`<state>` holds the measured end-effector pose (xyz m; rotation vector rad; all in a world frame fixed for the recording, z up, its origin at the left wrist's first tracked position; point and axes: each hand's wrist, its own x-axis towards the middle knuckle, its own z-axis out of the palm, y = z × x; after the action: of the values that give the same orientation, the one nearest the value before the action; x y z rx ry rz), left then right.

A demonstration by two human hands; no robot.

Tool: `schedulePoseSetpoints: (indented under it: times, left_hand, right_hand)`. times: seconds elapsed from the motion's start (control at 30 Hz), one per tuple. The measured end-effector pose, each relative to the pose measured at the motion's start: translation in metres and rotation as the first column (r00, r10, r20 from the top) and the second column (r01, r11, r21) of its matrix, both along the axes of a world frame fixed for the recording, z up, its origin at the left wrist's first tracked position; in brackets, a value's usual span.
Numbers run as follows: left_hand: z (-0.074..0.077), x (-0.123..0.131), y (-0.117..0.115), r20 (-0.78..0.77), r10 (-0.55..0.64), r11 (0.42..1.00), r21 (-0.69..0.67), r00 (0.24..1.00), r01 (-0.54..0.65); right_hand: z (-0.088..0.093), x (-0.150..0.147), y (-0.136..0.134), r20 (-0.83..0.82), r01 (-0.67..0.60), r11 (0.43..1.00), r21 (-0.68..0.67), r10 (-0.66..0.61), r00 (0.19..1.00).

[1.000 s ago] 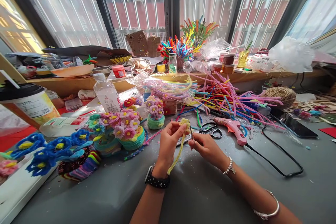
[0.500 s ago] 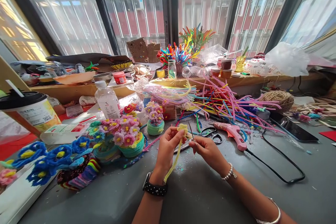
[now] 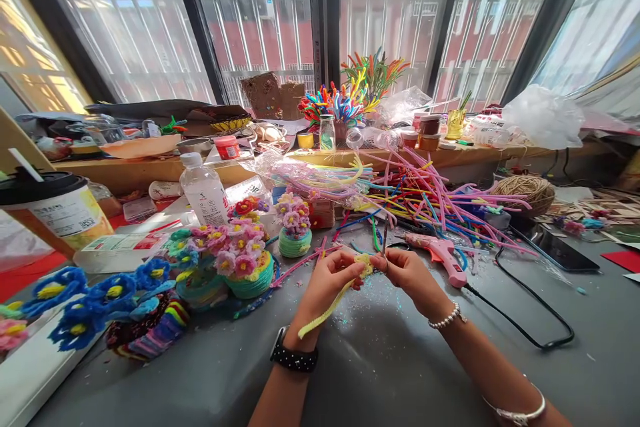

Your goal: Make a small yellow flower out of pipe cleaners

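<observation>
My left hand (image 3: 334, 280) is closed in a pinch on a pale yellow pipe-cleaner flower (image 3: 363, 265). A long yellow pipe-cleaner tail (image 3: 323, 320) hangs from it across the wrist. Against the flower's right side, my right hand (image 3: 411, 275) is closed, fingertips pinching a thin dark pointed tool (image 3: 385, 238) that points upward; its exact kind does not show. Both hands meet just above the grey table (image 3: 380, 367). Behind the right hand lie black-handled scissors, mostly hidden. A pink glue gun (image 3: 440, 257) rests just beyond that hand.
Left of the hands stand pipe-cleaner flowers in pots (image 3: 250, 257) and blue flowers (image 3: 115, 290). Loose pipe cleaners (image 3: 430, 197) pile up behind. The glue gun's black cord (image 3: 525, 333) loops right, near a phone (image 3: 560, 247). A drink cup (image 3: 60, 217) stands far left.
Both hands have shifted right, and the flower has tilted over. The yellow tail has swung out to the left. The dark tool now stands more upright, and the right hand covers most of the scissors.
</observation>
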<state>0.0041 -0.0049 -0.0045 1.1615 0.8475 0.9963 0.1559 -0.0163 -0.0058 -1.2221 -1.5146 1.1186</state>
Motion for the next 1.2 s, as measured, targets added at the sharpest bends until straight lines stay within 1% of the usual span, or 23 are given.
schedulePoseSetpoints:
  times: [0.1, 0.2, 0.3, 0.37, 0.47, 0.53, 0.57, 0.63, 0.7, 0.73, 0.83, 0.9, 1.03, 1.1, 1.2]
  left_hand:
    - [-0.001, 0.001, 0.0, 0.024, 0.039, 0.999, 0.007, 0.999, -0.039]
    - [-0.003, 0.001, 0.001, 0.056, 0.097, 0.995, 0.033, 0.994, -0.099]
    - [-0.004, 0.0, 0.001, 0.079, 0.135, 0.989, 0.046, 0.988, -0.139]
    - [-0.003, 0.0, 0.002, 0.102, 0.136, 0.991, 0.007, 0.985, -0.137]
    - [-0.001, -0.001, 0.002, 0.178, 0.137, 0.985, -0.129, 0.974, -0.115]
    - [0.0, -0.001, 0.002, 0.211, 0.153, 0.975, -0.194, 0.965, -0.112]
    - [0.001, 0.0, 0.001, 0.209, 0.15, 0.973, -0.203, 0.966, -0.107]
    - [0.001, 0.002, -0.001, 0.169, 0.104, 0.981, -0.177, 0.98, -0.074]
    - [0.002, 0.005, -0.004, 0.122, 0.054, 0.991, -0.129, 0.991, -0.038]
    - [0.002, 0.006, -0.005, 0.108, 0.053, 0.994, -0.106, 0.993, -0.042]
    - [-0.001, 0.007, -0.004, 0.081, 0.119, 0.991, -0.076, 0.99, -0.113]
    - [-0.003, 0.005, -0.002, 0.064, 0.124, 0.99, -0.079, 0.99, -0.119]
    - [-0.004, 0.001, 0.002, 0.024, 0.107, 0.992, -0.069, 0.994, -0.105]
    - [-0.004, 0.001, 0.002, -0.016, 0.099, 0.993, -0.065, 0.995, -0.1]
    - [-0.003, 0.003, 0.001, -0.071, 0.058, 0.996, -0.064, 0.996, -0.062]
  right_hand:
    - [-0.005, -0.004, 0.0, -0.005, 0.013, 0.999, 0.031, -0.013, 1.0]
    - [-0.013, -0.011, 0.001, -0.056, 0.04, 0.995, 0.092, -0.035, 0.998]
    - [-0.019, -0.017, 0.001, -0.112, 0.059, 0.993, 0.1, -0.047, 0.993]
    - [-0.019, -0.018, 0.001, -0.154, 0.075, 0.993, 0.088, -0.06, 0.986]
    - [-0.016, -0.017, 0.001, -0.241, 0.118, 0.991, 0.061, -0.1, 0.965]
    - [-0.015, -0.016, 0.001, -0.302, 0.173, 0.984, 0.041, -0.153, 0.941]
    - [-0.014, -0.016, 0.001, -0.326, 0.203, 0.979, 0.029, -0.182, 0.928]
    - [-0.015, -0.016, 0.001, -0.339, 0.243, 0.97, 0.023, -0.221, 0.914]
    - [-0.016, -0.017, 0.001, -0.306, 0.238, 0.97, 0.059, -0.209, 0.929]
    - [-0.017, -0.018, 0.0, -0.276, 0.219, 0.972, 0.086, -0.188, 0.943]
    - [-0.018, -0.02, -0.001, -0.176, 0.157, 0.976, 0.151, -0.129, 0.976]
    - [-0.016, -0.02, -0.002, -0.122, 0.141, 0.979, 0.151, -0.123, 0.985]
    - [-0.01, -0.013, -0.002, -0.068, 0.167, 0.975, 0.147, -0.158, 0.985]
    - [-0.008, -0.01, -0.001, -0.033, 0.148, 0.978, 0.149, -0.145, 0.989]
    - [-0.008, -0.007, -0.001, 0.052, 0.111, 0.982, 0.151, -0.12, 0.991]
